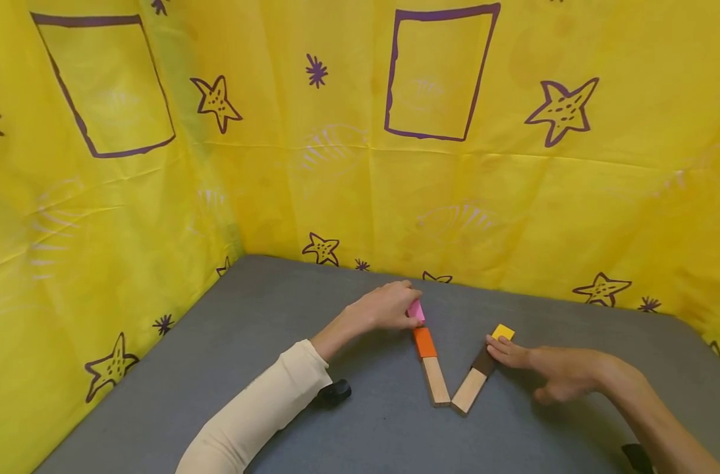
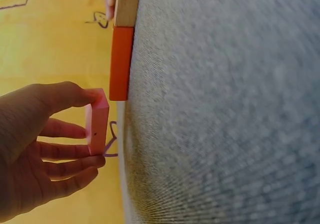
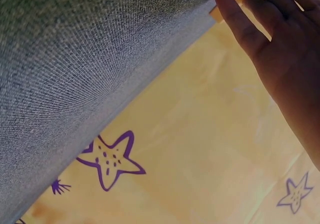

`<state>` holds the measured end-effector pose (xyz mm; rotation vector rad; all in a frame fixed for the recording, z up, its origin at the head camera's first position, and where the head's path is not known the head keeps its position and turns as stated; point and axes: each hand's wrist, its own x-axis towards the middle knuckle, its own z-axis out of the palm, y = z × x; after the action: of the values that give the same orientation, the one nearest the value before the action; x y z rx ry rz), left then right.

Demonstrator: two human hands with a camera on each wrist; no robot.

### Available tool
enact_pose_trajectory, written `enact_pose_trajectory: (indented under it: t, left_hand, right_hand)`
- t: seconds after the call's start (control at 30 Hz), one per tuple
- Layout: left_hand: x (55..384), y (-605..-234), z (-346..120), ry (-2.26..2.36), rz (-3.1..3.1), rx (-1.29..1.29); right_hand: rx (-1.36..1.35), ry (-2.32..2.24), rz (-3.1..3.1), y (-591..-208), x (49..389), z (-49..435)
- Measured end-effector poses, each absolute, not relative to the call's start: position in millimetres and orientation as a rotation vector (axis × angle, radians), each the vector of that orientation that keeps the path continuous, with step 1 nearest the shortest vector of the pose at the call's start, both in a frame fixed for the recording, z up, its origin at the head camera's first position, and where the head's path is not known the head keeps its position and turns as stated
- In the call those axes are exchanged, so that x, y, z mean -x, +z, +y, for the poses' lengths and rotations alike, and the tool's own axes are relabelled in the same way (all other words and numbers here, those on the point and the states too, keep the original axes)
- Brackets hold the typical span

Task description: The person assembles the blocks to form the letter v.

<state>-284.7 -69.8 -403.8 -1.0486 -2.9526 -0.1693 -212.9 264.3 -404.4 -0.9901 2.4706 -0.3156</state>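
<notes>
My left hand [image 1: 389,306] pinches a pink block [image 2: 98,126] between thumb and fingertips. In the left wrist view the pink block is held above the grey surface, close to the end of an orange block [image 1: 425,342]. The orange block meets a plain wooden block [image 1: 436,380], forming one arm of a V. A second plain wooden block [image 1: 469,391], a dark brown block [image 1: 484,361] and a yellow block [image 1: 503,332] make the other arm. My right hand [image 1: 558,368] rests its extended fingertips at the dark brown and yellow blocks, its thumb apart from them.
The blocks lie on a grey fabric-covered table [image 1: 348,428]. Yellow cloth [image 1: 336,191] with starfish drawings hangs along the back and left edges. A black object [image 1: 334,392] shows under the left forearm.
</notes>
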Motion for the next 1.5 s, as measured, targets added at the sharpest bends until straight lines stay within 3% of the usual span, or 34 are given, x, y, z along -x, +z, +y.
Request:
enact_pose_trajectory:
  t: [1.5]
  left_hand:
    - [289.4, -401.9, -77.2, -0.206, -3.059, 1.355]
  right_hand:
    - [0.967, -0.311, 2.475, -403.8, 212.7, 262.4]
